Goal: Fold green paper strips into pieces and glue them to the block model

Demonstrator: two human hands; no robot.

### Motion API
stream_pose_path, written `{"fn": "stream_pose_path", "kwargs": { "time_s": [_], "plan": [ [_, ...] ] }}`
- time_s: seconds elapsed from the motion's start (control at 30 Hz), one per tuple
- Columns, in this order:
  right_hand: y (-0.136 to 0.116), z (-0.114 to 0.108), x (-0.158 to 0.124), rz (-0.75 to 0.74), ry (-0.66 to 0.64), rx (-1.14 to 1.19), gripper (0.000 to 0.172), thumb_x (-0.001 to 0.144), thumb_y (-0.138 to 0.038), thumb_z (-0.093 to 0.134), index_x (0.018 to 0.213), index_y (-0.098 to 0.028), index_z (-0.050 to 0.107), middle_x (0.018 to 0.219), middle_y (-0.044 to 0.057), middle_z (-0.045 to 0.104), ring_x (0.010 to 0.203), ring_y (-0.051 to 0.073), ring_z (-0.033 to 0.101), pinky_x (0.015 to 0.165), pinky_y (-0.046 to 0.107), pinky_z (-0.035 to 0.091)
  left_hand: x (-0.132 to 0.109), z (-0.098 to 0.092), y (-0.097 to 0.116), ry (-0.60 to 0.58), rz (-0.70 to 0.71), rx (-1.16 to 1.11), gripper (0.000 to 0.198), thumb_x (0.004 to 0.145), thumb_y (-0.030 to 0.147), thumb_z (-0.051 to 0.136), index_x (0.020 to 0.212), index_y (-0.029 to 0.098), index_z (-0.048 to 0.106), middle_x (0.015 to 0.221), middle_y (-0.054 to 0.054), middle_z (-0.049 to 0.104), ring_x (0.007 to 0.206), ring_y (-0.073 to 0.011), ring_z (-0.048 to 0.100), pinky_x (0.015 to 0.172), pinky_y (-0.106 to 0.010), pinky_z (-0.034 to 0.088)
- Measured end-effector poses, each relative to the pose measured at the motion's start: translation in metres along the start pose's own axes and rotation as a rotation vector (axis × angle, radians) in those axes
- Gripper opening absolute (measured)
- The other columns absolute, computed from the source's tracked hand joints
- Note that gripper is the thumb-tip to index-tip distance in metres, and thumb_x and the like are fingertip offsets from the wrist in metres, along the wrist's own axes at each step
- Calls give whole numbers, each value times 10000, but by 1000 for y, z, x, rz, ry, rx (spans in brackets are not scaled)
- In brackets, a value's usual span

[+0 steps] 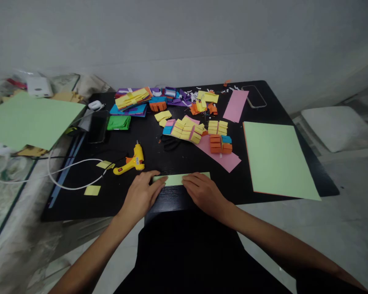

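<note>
A narrow light green paper strip [176, 179] lies at the near edge of the black table [171, 157]. My left hand [142, 193] rests on its left end with fingers stretched flat. My right hand [204, 191] presses on its right end, fingers flat too. Both hands hold the strip down against the table. A yellow glue gun [132, 161] lies just beyond my left hand.
A large green sheet [277, 159] lies at the right, a pink sheet [221, 154] beside it. Folded coloured paper pieces [187, 130] are heaped at the middle and back. A phone [254, 96] lies far right. Another green sheet [30, 118] and a white cable [70, 165] are on the left.
</note>
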State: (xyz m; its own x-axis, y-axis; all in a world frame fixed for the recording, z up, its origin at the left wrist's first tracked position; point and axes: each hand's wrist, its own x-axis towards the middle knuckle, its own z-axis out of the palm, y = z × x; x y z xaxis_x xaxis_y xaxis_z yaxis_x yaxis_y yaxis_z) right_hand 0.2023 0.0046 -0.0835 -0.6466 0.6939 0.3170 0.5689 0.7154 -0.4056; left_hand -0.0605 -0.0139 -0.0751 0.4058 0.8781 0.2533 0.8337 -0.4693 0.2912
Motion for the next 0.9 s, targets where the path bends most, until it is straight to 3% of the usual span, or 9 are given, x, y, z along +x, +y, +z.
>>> {"fn": "stream_pose_path", "kwargs": {
  "time_s": [0.2, 0.53, 0.9],
  "plan": [
    [-9, -4, 0, 8, -58, -64, 289, 980, -23, 577, 1196, -140, 729, 1126, 128, 812, 1069, 276, 731, 928, 399, 615, -1, 3, 0, -29, 276, -38, 327, 1066, 152, 499, 1302, 189, 722, 1378, -134, 721, 1300, -299, 649, 1054, -490, 532],
    [-17, -12, 8, 20, -206, -179, 264, 920, 32, 575, 1094, -116, 708, 1009, 132, 799, 902, 264, 726, 750, 340, 580, 14, -6, 12, -133, 401, 168, 309, 1021, 46, 482, 1242, 87, 694, 1164, -155, 769, 1037, -274, 718, 881, -395, 565],
    [-15, -10, 6, -56, -149, -222, 213, 978, 5, 518, 1046, -109, 684, 940, 112, 780, 862, 225, 703, 747, 312, 523, 12, -3, 18, -77, 482, 247, 283, 988, 24, 499, 1195, 59, 687, 1090, -148, 778, 927, -245, 747, 814, -357, 605]
  ]
}}
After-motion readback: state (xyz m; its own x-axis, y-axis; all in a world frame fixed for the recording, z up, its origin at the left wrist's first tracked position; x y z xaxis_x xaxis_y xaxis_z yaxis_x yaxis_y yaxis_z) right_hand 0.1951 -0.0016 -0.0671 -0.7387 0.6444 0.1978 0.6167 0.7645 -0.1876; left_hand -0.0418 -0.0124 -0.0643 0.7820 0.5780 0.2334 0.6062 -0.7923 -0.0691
